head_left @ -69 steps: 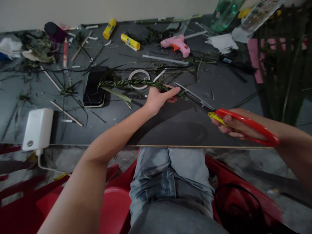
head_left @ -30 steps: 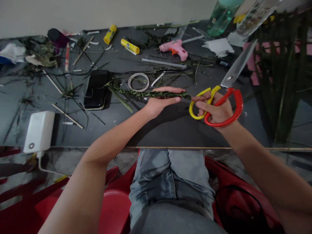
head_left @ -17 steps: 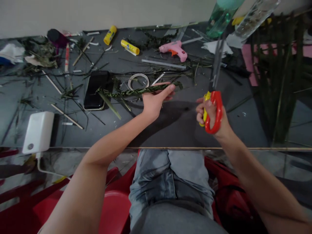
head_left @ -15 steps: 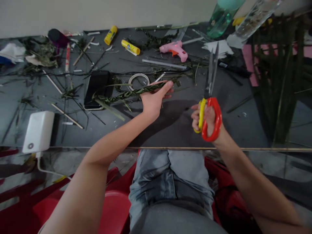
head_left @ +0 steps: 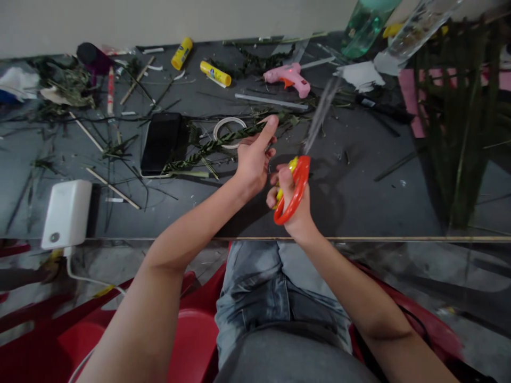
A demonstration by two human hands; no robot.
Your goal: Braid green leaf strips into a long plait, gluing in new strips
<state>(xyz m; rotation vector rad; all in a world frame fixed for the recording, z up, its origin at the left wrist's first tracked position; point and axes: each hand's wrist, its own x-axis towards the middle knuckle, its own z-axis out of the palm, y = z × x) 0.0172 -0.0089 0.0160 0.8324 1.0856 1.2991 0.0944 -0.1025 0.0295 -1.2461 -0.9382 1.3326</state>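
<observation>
On my head feed: left hand (head_left: 255, 157) on a leaf braid (head_left: 205, 151), scissors (head_left: 304, 164) in the right hand (head_left: 300, 211).
I see the braid run from the phone's (head_left: 161, 142) near corner into the left hand's curled fingers; the right hand grips the scissors, farther right of the phone.

Dim light, soft shadows, scissor blades (head_left: 320, 117) apparently motion-blurred.

The scissors (head_left: 305, 163) are red and yellow at the handles (head_left: 302, 185); the plaited leaf strip (head_left: 215, 144) is dark green with a braided pattern. The tabletop (head_left: 367, 207) is dark grey, the glue gun (head_left: 293, 76) pink and orange, the tubes (head_left: 215, 73) yellow, the phone (head_left: 162, 142) black, the power bank (head_left: 67, 213) white.
</observation>
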